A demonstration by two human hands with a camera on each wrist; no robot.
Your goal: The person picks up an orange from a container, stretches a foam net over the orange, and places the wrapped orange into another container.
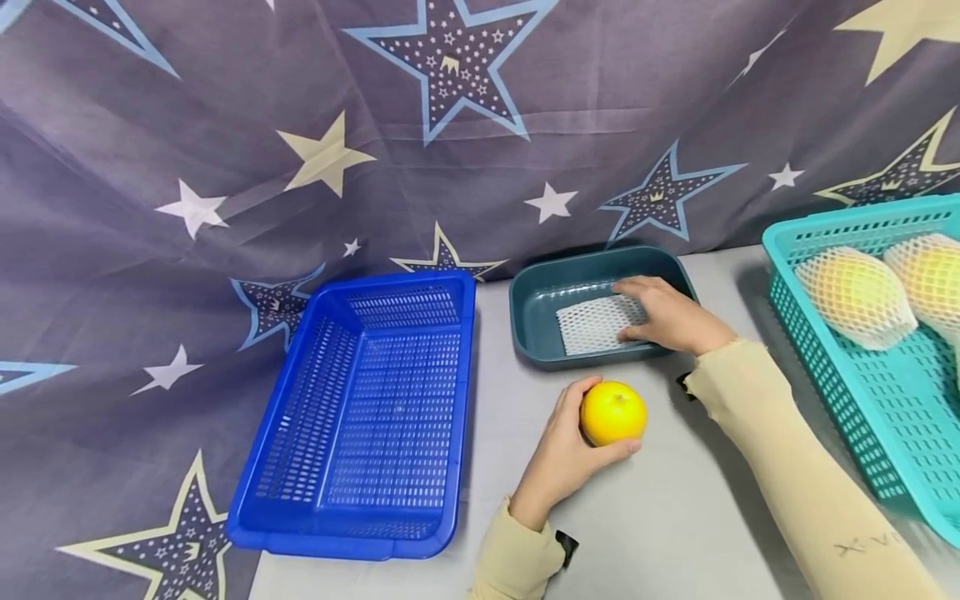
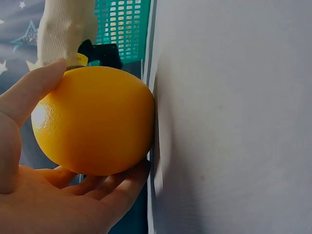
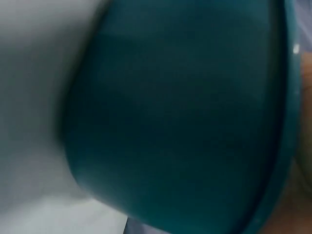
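My left hand [image 1: 562, 454] grips an orange [image 1: 613, 412] low over the table, thumb on one side and fingers on the other. The left wrist view gives a close look at the orange [image 2: 95, 122], its skin bare and smooth. Over the right end of a dark teal tub [image 1: 540, 321], my right hand [image 1: 667, 317] reaches in with thumb and fingers spread apart. A white foam net sleeve [image 1: 594, 325] lies flat inside the tub, its right end by the thumb. The outer wall of the tub [image 3: 170, 122] fills most of the right wrist view.
A blue plastic basket [image 1: 463, 417] with nothing in it stands on the left. To the right is a turquoise basket [image 1: 832, 400] with several net-wrapped fruits [image 1: 855, 292]. Behind everything hangs a star-patterned cloth [image 1: 600, 100], close to the tub's back rim.
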